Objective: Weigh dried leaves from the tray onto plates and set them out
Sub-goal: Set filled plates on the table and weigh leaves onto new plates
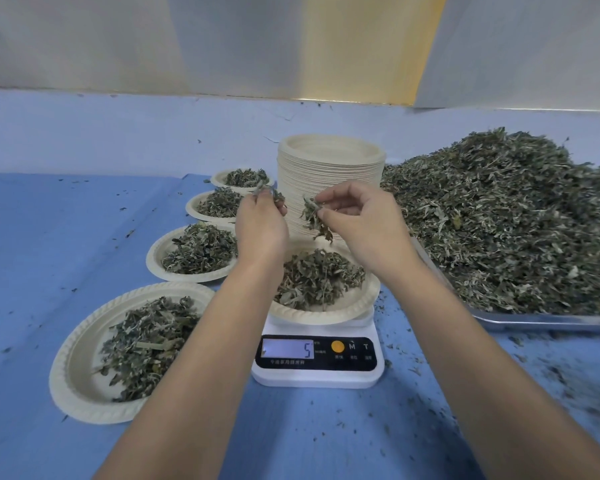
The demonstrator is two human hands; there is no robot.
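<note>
To the right of both your hands, the tray (541,319) holds a big heap of dried leaves (499,220), so most of the job looks to be left. Just behind your hands stands a tall stack of empty plates (326,174). Left of your grip, four filled plates (70,375) sit in a row running away from you; those portions look done. Directly below your hands, a fifth plate (357,306) carries a mound of leaves on the scale (319,374), whose display (288,348) shows a 5. Your left hand (260,226) holds a few leaves at its curled fingertips. Your right hand (360,220) pinches a small sprig (314,216) between thumb and fingers, above the plate. You seem to be trimming this portion's weight.
</note>
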